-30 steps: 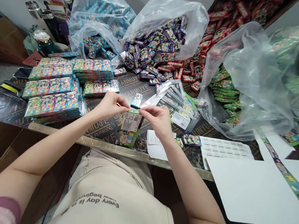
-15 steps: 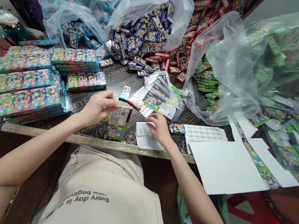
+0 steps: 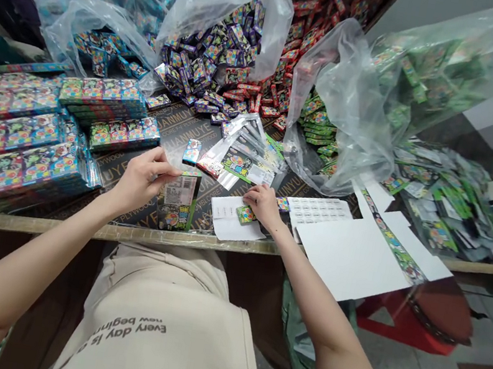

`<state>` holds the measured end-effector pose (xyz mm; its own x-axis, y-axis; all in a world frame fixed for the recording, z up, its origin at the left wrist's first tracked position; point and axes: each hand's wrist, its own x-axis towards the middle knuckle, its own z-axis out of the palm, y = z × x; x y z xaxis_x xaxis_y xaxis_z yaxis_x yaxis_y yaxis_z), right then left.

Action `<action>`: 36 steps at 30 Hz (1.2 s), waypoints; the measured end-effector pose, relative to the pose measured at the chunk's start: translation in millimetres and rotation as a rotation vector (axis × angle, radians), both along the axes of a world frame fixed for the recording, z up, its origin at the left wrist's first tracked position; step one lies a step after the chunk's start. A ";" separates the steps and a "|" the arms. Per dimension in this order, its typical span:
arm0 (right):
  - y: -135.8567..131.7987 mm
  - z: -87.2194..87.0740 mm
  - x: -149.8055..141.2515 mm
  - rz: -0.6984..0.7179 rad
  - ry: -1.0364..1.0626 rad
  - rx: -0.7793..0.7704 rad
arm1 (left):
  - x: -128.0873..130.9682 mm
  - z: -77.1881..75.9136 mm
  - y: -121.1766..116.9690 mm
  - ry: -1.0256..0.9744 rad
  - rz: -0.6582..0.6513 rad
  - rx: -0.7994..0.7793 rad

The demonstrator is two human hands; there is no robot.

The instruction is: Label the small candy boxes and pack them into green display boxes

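My left hand (image 3: 141,179) grips the top of a small upright carton (image 3: 177,201) with a barcode label, standing near the table's front edge. My right hand (image 3: 263,203) rests fingers-down on a white label sheet (image 3: 226,220), curled over a small green pack (image 3: 245,214) lying on that sheet. A loose blue pack (image 3: 192,151) lies just behind the carton. Flat printed plastic pouches (image 3: 246,156) are fanned out between the two hands and the bags.
Wrapped bundles of colourful packs (image 3: 22,140) are stacked at the left. Clear bags hold blue packs (image 3: 99,49), purple packs (image 3: 217,47) and green packs (image 3: 373,105); red packs (image 3: 311,25) are piled behind. White sheets (image 3: 348,252) overhang the table edge at right, above a red stool (image 3: 413,319).
My right hand left the carton's top and dropped right onto the white sheet, onto the green pack. My left hand stayed on the carton. The view swung right.
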<state>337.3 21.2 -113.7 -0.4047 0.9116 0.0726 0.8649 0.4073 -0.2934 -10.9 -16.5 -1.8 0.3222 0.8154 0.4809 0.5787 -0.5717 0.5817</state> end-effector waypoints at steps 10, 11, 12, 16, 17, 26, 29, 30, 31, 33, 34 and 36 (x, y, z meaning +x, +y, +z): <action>-9.8 14.2 -3.1 -0.021 0.078 -0.081 | 4.2 0.2 -5.0 -0.039 0.022 -0.045; -6.2 23.2 -6.6 -0.062 0.140 -0.110 | 4.9 0.6 -5.9 -0.046 0.021 -0.049; -2.5 34.4 -12.9 -0.101 0.223 -0.131 | 5.5 0.9 -6.6 -0.053 0.022 -0.051; 3.5 94.3 -66.1 -0.048 0.705 -0.213 | 7.4 0.7 -8.1 -0.073 0.020 -0.041; 2.8 109.0 -83.5 0.010 0.816 -0.279 | 7.8 0.2 -8.2 -0.088 0.017 -0.036; 8.6 134.7 -166.6 0.270 0.819 -0.598 | 8.8 -0.3 -10.9 -0.216 0.059 -0.044; 11.9 131.0 -166.9 0.258 0.808 -0.594 | 9.7 2.2 -13.2 -0.205 0.064 -0.023; 12.1 130.5 -166.7 0.251 0.810 -0.599 | 10.5 1.9 -13.7 -0.205 0.080 -0.020; 11.8 129.9 -166.9 0.241 0.812 -0.604 | 11.6 1.0 -13.9 -0.206 0.101 -0.017; 9.5 127.7 -169.0 0.206 0.831 -0.610 | 14.5 -2.6 -14.2 -0.205 0.153 -0.012; 7.7 125.9 -171.0 0.176 0.863 -0.617 | 16.1 -5.0 -14.4 -0.198 0.177 -0.007; 3.9 120.9 -175.7 0.086 0.983 -0.664 | 18.9 -9.4 -15.0 -0.159 0.204 0.023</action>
